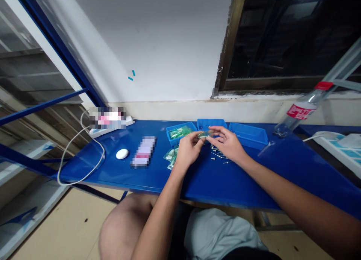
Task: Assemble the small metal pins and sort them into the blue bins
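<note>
Left hand [187, 150] and right hand [229, 142], paired above a blue table [214, 190]. The two hands were brought close together, the fingers of each drawn narrow, and a small clear packet [203, 135] was held between their fingertips. Its contents were too small to tell.

Just beyond the left hand stood a left tray [175, 141], blue, with green packets [180, 132] inside. A middle tray [211, 122] stood directly beyond the gap between the hands, its contents largely hidden. A right tray [251, 142] stood beyond and to the right of the right hand. Loose bags [170, 156] lay just beside the left hand, on its outer side, and scattered screws [213, 158] lay below the right hand, on its near side.

Farther to the left of the left hand lay a flat pale thing [144, 151], blurred, then a white oval thing [122, 154], and at the far left a white cord [58, 175]. Well to the right of the right hand, a clear bottle [300, 111] with a red cap appeared tilted.
</note>
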Action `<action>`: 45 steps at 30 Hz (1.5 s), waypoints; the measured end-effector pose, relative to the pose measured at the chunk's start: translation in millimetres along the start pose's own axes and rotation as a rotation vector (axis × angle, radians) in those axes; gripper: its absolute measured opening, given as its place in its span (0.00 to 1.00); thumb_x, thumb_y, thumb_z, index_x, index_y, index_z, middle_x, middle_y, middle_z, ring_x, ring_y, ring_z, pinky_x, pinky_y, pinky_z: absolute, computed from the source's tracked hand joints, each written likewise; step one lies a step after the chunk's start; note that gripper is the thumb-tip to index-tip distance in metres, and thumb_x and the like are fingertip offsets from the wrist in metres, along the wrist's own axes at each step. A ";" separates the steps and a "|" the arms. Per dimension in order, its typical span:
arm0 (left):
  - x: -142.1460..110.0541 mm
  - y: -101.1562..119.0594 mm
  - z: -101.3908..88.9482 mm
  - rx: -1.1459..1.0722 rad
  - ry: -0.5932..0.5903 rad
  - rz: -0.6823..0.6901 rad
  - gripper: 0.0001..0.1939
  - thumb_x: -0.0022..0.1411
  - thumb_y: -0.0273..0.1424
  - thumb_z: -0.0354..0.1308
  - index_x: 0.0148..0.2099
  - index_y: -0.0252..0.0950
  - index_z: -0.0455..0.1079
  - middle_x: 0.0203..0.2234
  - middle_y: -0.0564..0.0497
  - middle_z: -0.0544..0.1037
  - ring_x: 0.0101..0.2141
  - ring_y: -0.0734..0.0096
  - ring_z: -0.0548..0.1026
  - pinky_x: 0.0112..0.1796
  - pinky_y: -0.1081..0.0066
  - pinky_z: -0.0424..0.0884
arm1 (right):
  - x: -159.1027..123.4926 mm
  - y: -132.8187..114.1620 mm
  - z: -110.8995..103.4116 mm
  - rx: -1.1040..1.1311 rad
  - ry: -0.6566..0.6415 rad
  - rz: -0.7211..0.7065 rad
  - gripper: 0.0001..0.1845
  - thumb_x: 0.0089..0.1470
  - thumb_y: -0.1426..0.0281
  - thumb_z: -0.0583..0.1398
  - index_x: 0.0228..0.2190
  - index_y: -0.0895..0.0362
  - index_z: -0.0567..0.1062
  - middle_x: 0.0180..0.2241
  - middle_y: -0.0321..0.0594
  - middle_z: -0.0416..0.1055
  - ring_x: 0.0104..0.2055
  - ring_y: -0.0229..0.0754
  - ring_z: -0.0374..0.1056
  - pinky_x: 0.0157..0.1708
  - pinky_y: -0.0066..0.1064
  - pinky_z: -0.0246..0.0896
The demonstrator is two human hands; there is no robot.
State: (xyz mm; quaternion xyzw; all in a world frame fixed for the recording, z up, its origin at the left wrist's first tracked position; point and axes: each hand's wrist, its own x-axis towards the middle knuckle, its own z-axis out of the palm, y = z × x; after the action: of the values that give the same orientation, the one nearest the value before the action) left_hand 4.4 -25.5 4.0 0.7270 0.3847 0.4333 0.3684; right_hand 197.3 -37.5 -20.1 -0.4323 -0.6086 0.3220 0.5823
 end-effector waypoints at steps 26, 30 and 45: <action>-2.9 -8.4 -1.9 0.054 -0.051 0.009 0.12 0.72 0.32 0.56 0.51 0.37 0.78 0.41 0.47 0.85 0.39 0.63 0.83 0.41 0.70 0.77 | 0.4 2.8 -4.5 -0.140 0.041 -0.079 0.21 0.56 0.60 0.70 0.50 0.53 0.79 0.51 0.48 0.76 0.48 0.48 0.76 0.41 0.37 0.79; -4.6 -8.6 0.2 -0.041 -0.068 0.015 0.11 0.71 0.30 0.57 0.53 0.38 0.75 0.43 0.47 0.85 0.41 0.64 0.83 0.42 0.70 0.77 | 2.0 4.8 -3.6 0.006 -0.008 0.031 0.25 0.52 0.59 0.73 0.48 0.55 0.79 0.44 0.46 0.80 0.44 0.46 0.78 0.42 0.38 0.79; -7.1 -8.1 -0.7 0.321 0.090 0.146 0.11 0.72 0.30 0.58 0.55 0.39 0.74 0.49 0.43 0.82 0.48 0.58 0.81 0.50 0.60 0.78 | 18.4 -0.9 -29.7 -0.309 0.157 -0.141 0.18 0.59 0.56 0.68 0.43 0.55 0.84 0.41 0.46 0.80 0.37 0.46 0.77 0.37 0.39 0.77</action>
State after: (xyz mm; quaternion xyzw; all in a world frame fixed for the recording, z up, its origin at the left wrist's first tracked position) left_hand -0.5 -28.1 -5.2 0.7823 0.4114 0.4241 0.1973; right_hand 227.4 -24.6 -8.0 -0.4966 -0.6323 0.1486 0.5757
